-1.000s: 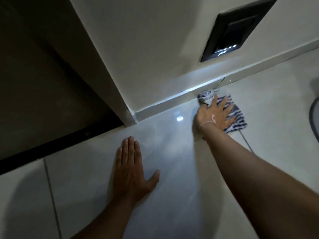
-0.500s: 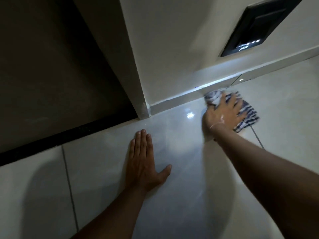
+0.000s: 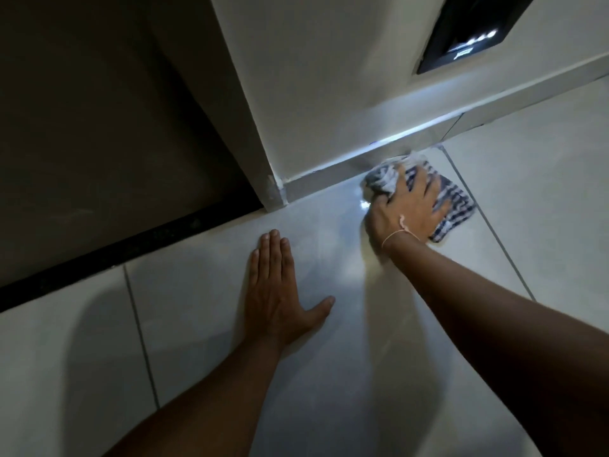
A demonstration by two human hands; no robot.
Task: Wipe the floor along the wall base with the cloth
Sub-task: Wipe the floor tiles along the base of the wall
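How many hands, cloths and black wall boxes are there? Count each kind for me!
Hands: 2, the left hand flat on the floor tiles, the right hand pressing on the cloth.
Cloths: 1, the striped cloth by the wall base.
Black wall boxes: 1, the black panel.
Total: 4

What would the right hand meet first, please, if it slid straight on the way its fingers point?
Probably the skirting at the wall base: the right hand, flat on the striped cloth, points toward it.
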